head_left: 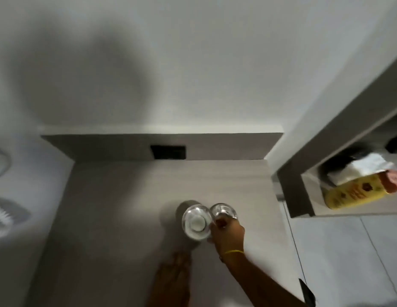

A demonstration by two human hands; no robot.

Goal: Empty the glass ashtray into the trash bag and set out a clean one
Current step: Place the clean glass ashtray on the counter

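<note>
- Far left, off the desk [115,207]: a white ridged object [2,214], blurred; I cannot tell what it is.
- Desk back panel, middle: a dark rectangular socket [168,152].
- Left hand [174,275]: near the desk's front edge, in shadow and blurred. It is apart from the glass. I cannot tell its grip.
- Glass ashtray [196,222]: right half of the desk, nearer the front edge than the back, with a round white patch at its centre. A dark shadow falls on the desk to its left. I cannot tell whether it rests on the desk or is lifted.
- Second glass piece [223,212]: smaller, touching the ashtray's right rim.
- Right hand [228,237]: fingers curled at the point where the two glass rims meet, holding the glass ashtray with the second piece against the fingers. A yellow band [234,252] sits on the wrist.
- Right of the desk: an open shelf niche [290,189] holding a yellow bottle [354,193] lying on its side, with white cloth [361,168] behind it.
</note>
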